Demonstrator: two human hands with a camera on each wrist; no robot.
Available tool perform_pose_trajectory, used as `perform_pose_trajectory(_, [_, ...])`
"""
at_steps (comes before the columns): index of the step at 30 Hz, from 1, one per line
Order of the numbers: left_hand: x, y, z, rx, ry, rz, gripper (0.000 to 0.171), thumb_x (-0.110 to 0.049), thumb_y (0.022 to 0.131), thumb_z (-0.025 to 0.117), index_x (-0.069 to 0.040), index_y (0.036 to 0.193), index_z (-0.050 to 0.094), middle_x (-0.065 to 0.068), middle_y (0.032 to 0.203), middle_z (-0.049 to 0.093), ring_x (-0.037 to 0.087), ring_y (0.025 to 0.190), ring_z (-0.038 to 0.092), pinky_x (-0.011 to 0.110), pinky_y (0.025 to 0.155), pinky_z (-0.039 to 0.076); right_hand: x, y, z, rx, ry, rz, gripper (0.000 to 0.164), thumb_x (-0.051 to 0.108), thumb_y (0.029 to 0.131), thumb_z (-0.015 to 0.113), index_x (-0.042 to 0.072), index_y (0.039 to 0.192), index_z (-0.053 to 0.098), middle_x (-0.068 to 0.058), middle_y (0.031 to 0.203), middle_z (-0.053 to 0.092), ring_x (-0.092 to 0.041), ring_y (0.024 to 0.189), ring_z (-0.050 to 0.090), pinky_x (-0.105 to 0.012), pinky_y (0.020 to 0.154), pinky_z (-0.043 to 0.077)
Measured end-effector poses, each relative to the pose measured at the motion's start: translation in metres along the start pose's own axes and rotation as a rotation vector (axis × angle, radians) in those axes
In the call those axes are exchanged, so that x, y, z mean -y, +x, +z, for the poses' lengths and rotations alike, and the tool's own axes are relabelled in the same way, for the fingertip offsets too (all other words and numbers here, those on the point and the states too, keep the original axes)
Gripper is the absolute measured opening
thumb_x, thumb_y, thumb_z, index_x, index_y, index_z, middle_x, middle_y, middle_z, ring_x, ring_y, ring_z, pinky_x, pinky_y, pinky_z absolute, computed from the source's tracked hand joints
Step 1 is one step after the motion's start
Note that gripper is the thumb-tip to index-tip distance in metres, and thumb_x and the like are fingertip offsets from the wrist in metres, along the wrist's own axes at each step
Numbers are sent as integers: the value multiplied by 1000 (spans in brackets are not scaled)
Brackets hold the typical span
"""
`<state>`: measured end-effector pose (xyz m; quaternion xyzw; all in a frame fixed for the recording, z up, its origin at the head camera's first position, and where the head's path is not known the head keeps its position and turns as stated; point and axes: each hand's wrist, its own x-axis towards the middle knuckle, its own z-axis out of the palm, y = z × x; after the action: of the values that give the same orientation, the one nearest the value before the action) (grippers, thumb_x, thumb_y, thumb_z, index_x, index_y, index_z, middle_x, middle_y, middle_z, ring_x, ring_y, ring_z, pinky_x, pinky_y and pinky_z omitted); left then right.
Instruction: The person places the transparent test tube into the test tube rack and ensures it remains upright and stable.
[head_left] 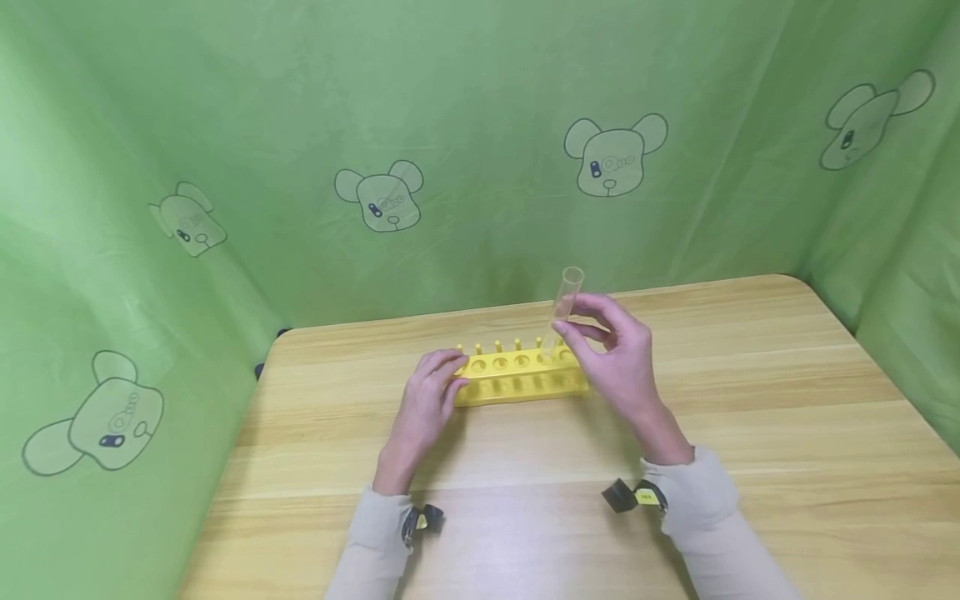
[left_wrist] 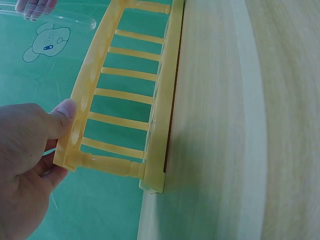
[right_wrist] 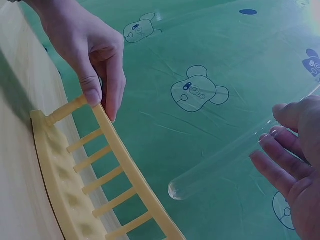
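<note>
Near the table's (head_left: 322, 367) far edge, the left hand (head_left: 423, 396) pinches the yellow rack (head_left: 521, 375) at its left end while the right hand (head_left: 622, 358) pinches a clear tube (head_left: 567, 292) above it, whose lean could make its rounded tip knock the rack.

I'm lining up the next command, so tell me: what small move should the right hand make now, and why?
I'd probably lower the clear tube, rounded end first, toward the holed top of the yellow rack. The right hand holds the tube with that end apart from the rack in both wrist views, and the left hand grips the rack's end, which should help steady it.
</note>
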<state>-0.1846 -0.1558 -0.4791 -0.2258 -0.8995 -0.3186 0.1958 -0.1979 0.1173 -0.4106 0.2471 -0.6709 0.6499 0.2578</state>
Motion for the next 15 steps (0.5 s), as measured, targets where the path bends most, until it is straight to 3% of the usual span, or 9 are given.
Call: perform_pose_trajectory(15, [0, 0, 1, -22, -2, 10, 33, -6, 92, 75, 3, 123, 69, 13, 128, 67, 25, 122, 60, 27, 108, 50, -4, -1, 3, 26, 16, -16, 34, -20, 83, 73, -9, 114, 68, -17, 110, 71, -23, 103, 71, -36, 87, 62])
